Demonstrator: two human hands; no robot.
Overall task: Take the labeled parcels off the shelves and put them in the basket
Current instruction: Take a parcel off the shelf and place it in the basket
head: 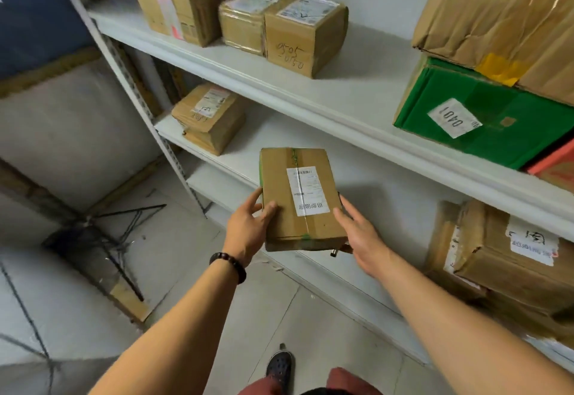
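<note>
Holding a flat cardboard parcel [298,199], white label up, in front of the white shelves [310,99], between both hands. Left hand [248,227] curled round the near left edge, thumb on top, beaded bracelet [228,265] at the wrist. Right hand [357,233] pressed against the right edge, fingers nearly straight. Above the hands, a carton marked 0505 [298,43]; up and left of the left hand, stacked parcels [208,118]; up and right of the right hand, a green box labelled 0401 [466,121]; beside the right forearm, a taped brown carton [503,258].
</note>
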